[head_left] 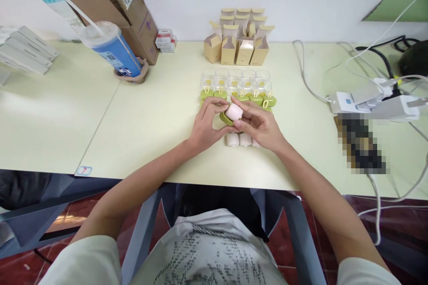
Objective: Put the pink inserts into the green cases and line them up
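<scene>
Between the fingertips of both hands, over the middle of the table, is a small rounded pale pink case (234,111) partly inside a green cover (226,119). My left hand (207,124) pinches the green cover from the left. My right hand (259,122) grips the pink case from the right, thumb below and fingers above. Just under the hands lies a row of similar pale pink cases (233,139), partly hidden by my right hand. Beyond them sit several green covers with yellow loops (207,94), and behind those, rows of clear plastic boxes (208,75).
Open small cardboard boxes (228,51) stand at the back. To the left are a blue cup (117,55), a brown carton (140,22) and white boxes (28,49). A power strip (349,101) with cables and a blurred-out dark object (361,142) lie right.
</scene>
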A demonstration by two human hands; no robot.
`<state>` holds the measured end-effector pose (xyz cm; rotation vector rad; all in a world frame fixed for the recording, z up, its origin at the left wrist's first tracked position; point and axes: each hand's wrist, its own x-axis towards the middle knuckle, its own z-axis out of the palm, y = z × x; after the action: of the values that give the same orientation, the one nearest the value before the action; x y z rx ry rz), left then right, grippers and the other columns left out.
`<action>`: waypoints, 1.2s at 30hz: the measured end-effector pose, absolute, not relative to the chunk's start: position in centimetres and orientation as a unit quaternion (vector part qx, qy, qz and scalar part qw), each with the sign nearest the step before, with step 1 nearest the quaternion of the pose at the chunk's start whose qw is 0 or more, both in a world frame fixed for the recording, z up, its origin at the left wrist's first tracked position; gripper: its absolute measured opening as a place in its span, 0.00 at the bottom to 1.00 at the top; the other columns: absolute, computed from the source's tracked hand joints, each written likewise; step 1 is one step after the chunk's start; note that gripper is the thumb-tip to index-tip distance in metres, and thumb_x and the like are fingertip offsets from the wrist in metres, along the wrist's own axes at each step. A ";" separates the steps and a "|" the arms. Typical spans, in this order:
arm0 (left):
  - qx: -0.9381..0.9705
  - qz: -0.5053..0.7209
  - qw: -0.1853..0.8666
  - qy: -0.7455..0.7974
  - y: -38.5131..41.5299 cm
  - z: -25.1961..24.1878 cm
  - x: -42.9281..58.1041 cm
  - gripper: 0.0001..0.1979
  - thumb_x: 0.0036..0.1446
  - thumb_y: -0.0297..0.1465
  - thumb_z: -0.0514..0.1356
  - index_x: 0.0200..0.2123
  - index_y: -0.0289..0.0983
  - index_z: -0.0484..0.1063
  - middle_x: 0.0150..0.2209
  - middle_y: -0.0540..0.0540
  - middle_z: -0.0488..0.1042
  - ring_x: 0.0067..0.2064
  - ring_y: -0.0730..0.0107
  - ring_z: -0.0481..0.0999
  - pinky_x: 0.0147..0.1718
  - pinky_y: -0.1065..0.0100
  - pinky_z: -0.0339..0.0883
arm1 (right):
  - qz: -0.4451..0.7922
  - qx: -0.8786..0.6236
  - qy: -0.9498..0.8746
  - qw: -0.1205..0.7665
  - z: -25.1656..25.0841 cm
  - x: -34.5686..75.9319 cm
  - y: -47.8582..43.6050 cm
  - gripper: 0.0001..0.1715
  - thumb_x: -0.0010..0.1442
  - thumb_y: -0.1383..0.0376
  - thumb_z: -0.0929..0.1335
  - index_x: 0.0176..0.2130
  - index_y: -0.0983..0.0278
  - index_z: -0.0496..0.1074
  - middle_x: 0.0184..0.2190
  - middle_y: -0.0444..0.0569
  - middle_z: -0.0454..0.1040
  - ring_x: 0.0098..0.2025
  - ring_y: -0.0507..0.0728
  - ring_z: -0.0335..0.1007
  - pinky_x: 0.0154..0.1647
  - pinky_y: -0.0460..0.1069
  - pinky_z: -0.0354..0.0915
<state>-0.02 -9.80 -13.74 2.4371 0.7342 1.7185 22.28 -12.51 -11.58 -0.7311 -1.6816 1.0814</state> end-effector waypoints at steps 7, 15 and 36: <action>0.819 0.513 0.108 0.231 -9.6 -12.9 -0.5 0.22 0.72 0.46 0.69 0.64 0.47 0.76 0.57 0.40 0.81 0.60 0.55 0.83 0.58 0.51 0.81 | 0.351 -0.315 -0.716 0.515 -11.6 22.4 -12.3 0.26 0.69 0.54 0.81 0.63 0.52 0.82 0.55 0.51 0.84 0.48 0.58 0.83 0.51 0.56 0.85; 0.791 0.539 0.177 0.231 -10.1 -11.9 -0.4 0.18 0.68 0.38 0.74 0.58 0.44 0.80 0.52 0.42 0.85 0.56 0.59 0.86 0.53 0.56 0.84 | 0.322 -0.307 -0.707 0.550 -11.9 22.0 -12.9 0.19 0.69 0.58 0.80 0.56 0.57 0.81 0.51 0.51 0.87 0.46 0.58 0.88 0.51 0.55 0.87; 0.789 0.560 0.136 0.214 -10.8 -11.6 0.7 0.16 0.56 0.27 0.73 0.47 0.41 0.78 0.43 0.45 0.83 0.46 0.62 0.85 0.45 0.59 0.83 | 0.129 -0.326 -0.748 0.563 -11.6 20.9 -13.7 0.12 0.56 0.69 0.74 0.42 0.57 0.77 0.43 0.48 0.90 0.40 0.61 0.90 0.39 0.52 0.84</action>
<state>0.68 -10.83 -11.57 2.2852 0.6202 1.6208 20.94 -13.67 -11.58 -0.7675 -1.7608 0.3031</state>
